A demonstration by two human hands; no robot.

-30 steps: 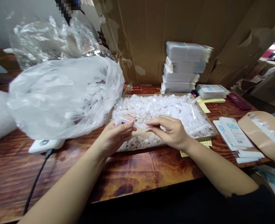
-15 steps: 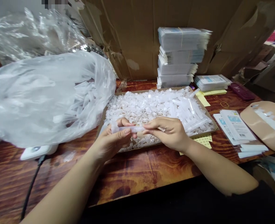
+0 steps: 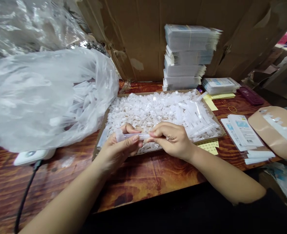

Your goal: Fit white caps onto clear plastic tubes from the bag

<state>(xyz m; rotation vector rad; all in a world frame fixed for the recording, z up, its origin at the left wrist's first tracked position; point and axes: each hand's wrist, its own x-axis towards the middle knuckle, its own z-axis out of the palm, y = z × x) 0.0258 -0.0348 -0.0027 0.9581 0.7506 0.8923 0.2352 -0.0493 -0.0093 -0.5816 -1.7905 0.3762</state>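
The left hand [image 3: 120, 148] holds a slim, translucent plastic tube [image 3: 143, 136] while the right hand [image 3: 175, 139] pinches its right end. The tube is held above the near side of a shallow brown cardboard tray [image 3: 95, 152], behind the front edge of the reddish-brown wood-grain table [image 3: 148, 185].

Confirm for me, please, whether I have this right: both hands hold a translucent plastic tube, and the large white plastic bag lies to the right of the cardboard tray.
One thing is off: in the head view, the large white plastic bag lies to the left of the cardboard tray, not the right. The left hand and right hand both hold a translucent plastic tube.
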